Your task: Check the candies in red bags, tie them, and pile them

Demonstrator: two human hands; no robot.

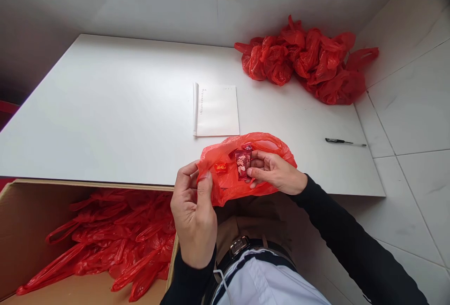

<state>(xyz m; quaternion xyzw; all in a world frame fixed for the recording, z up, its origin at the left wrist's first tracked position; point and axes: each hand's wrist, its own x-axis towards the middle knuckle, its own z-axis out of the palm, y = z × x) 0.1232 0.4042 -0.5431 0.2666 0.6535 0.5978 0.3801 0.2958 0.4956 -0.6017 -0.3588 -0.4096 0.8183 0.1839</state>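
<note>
My left hand [197, 206] grips the near-left edge of a red plastic bag [228, 192], thumb on the inside and fingers beneath. The bag's mouth is spread open at the table's front edge. In my right hand [270, 171], over the bag's opening, a dark red candy packet [243, 164] with pale printed characters is pinched between thumb and fingers. A small orange-red wrapped candy [221, 168] lies in the bag to the left of the packet. Another shiny wrapped piece [247, 147] shows just behind the packet, partly covered.
A white notebook [218, 110] lies on the white table [123, 108] behind the bag. Filled red bags [309, 61] are heaped at the back right, and a black pen [344, 142] lies near the right edge. A cardboard box [24, 230] holding several red bags [130, 234] stands at lower left.
</note>
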